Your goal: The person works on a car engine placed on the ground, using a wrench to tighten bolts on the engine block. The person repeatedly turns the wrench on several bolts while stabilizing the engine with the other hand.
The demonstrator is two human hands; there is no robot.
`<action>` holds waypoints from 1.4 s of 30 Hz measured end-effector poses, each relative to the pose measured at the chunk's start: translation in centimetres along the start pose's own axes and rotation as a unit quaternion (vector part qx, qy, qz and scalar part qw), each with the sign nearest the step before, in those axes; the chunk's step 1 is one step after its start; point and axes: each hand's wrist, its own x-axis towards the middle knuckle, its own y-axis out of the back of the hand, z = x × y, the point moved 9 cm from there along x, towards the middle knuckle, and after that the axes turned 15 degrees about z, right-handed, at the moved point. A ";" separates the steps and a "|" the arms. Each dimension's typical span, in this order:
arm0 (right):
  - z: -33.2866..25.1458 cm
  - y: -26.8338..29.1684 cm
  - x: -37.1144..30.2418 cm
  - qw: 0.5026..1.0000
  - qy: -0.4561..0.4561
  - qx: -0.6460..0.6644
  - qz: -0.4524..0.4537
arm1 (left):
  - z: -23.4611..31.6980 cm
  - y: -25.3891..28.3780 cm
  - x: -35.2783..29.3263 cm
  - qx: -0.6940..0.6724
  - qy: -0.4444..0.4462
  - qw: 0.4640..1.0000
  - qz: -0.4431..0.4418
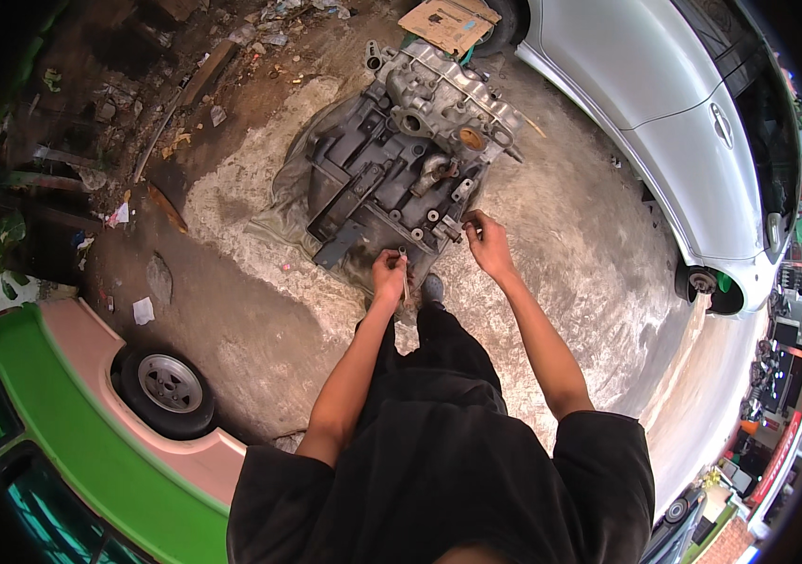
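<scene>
A grimy engine block (392,169) lies on a plastic sheet on the concrete ground in front of me. My left hand (388,274) is closed around a thin metal tool (406,273) at the block's near edge. My right hand (486,240) grips a small metal part (453,228) at the block's near right corner. Both forearms reach forward from my black shirt.
A silver car (664,122) stands at the right, its wheel (707,282) near my right arm. A green and pink car (91,414) with a wheel (168,383) sits at the lower left. Cardboard (448,21) lies beyond the block. Rubble and scraps (138,85) fill the upper left.
</scene>
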 end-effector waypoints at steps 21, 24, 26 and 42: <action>-3.3 -8.6 6.3 0.866 0.452 -0.187 -0.103 | 0.4 -1.8 -3.8 -0.092 0.075 0.974 0.191; -2.5 -9.0 6.3 0.866 0.449 -0.188 -0.116 | 0.4 -2.0 -4.0 -0.101 0.068 0.974 0.191; -2.5 -8.9 6.1 0.859 0.467 -0.178 -0.110 | 0.5 -2.2 -4.0 -0.119 0.061 0.972 0.196; -3.1 -9.5 4.6 0.915 0.363 -0.174 -0.035 | 2.2 -2.7 -4.2 -0.076 0.089 0.987 0.110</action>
